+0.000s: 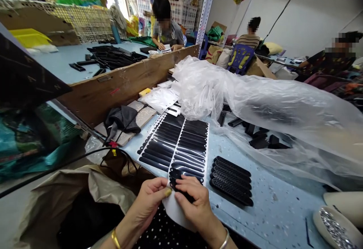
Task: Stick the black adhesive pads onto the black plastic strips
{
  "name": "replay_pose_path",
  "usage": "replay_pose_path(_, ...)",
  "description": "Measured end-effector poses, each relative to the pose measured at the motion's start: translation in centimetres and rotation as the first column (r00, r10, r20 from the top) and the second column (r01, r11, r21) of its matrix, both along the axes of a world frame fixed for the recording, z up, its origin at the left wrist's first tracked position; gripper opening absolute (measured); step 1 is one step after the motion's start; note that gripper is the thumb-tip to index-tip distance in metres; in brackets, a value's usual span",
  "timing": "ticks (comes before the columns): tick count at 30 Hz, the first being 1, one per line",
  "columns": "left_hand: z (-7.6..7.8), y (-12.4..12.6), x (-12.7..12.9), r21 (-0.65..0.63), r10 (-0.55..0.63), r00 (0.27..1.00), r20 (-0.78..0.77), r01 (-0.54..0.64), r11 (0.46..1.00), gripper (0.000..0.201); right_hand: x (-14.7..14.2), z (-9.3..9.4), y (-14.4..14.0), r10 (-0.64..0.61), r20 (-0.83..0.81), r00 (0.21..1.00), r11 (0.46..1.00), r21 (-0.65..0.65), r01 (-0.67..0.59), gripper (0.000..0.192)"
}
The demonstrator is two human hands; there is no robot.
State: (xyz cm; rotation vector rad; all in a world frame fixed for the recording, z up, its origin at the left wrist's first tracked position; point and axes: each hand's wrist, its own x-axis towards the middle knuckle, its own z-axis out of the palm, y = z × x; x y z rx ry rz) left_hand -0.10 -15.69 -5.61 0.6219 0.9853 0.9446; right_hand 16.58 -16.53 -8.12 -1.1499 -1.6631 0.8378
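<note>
A white-backed sheet of glossy black strip stickers (161,143) lies at the table's front edge, its strips in two columns. The near end of its white backing (176,207) bends down over the edge towards my lap. My left hand (151,200) pinches the sheet's near edge between thumb and forefinger. Beside it, my right hand (195,200) is closed on the same end, fingers over a black strip and thumb against the backing. Whether that strip is lifted, I cannot tell. To the right sits a row of black perforated strips (231,181).
Clear plastic sheeting (255,94) covers black parts (259,137) at the back right. A bowl of small shiny metal pieces (337,226) stands far right. Behind a wooden board (124,79), a person (167,30) works beside piled black parts. An open sack (85,192) is lower left.
</note>
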Motion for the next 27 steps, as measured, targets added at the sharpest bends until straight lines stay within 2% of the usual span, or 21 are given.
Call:
replay_pose_path(4,-0.2,0.1,0.2,-0.017,0.003,1.000,-0.012,-0.004,1.000,0.019,-0.3,0.7,0.2,-0.040,-0.055,0.998,0.989,-0.147,0.032,0.020)
replay_pose_path(8,-1.0,-0.1,-0.3,-0.044,0.033,0.999,-0.017,-0.034,0.998,0.023,-0.7,0.7,0.4,-0.093,-0.149,0.985,0.984,-0.166,0.068,0.022)
replay_pose_path(10,-1.3,-0.1,-0.6,-0.060,0.048,0.998,-0.028,-0.050,0.997,0.025,-0.8,0.5,0.7,-0.159,-0.229,0.960,0.968,-0.227,0.106,0.021)
replay_pose_path(13,-1.4,0.1,-1.0,-0.072,0.083,0.995,-0.053,-0.086,0.994,0.027,-0.8,0.5,1.9,-0.290,-0.360,0.887,0.913,-0.382,0.144,0.027)
replay_pose_path(15,-1.2,0.3,-1.0,-0.056,0.116,0.990,-0.079,-0.120,0.991,0.028,-0.7,1.0,2.9,-0.346,-0.470,0.812,0.889,-0.442,0.123,0.028)
replay_pose_path(18,-1.2,0.7,-1.1,0.010,0.134,0.977,-0.168,-0.134,0.991,0.031,0.2,2.8,3.9,-0.379,-0.601,0.704,0.892,-0.439,0.106,0.028)
replay_pose_path(20,-1.6,1.0,-1.7,0.079,0.126,0.947,-0.296,-0.107,0.991,0.032,1.8,4.4,3.9,-0.393,-0.642,0.658,0.904,-0.401,0.148,0.027)
replay_pose_path(22,-2.0,1.3,-2.7,0.213,0.189,0.849,-0.493,-0.092,0.973,0.030,4.0,5.6,3.2,-0.403,-0.655,0.639,0.912,-0.341,0.226,0.025)
replay_pose_path(23,-2.1,1.4,-3.3,0.316,0.261,0.763,-0.591,-0.078,0.945,0.028,5.1,6.0,2.7,-0.406,-0.643,0.649,0.914,-0.307,0.267,0.024)
replay_pose_path(24,-2.1,1.5,-3.8,0.430,0.352,0.661,-0.663,-0.049,0.901,0.027,6.2,6.1,2.1,-0.400,-0.609,0.685,0.917,-0.273,0.292,0.023)
replay_pose_path(26,-1.4,1.4,-4.4,0.620,0.536,0.470,-0.701,0.030,0.784,0.028,7.8,5.8,0.8,-0.353,-0.465,0.812,0.935,-0.196,0.295,0.022)
replay_pose_path(27,-0.7,1.2,-4.3,0.669,0.589,0.422,-0.690,0.061,0.741,0.029,8.3,5.4,0.1,-0.311,-0.368,0.876,0.950,-0.140,0.279,0.021)
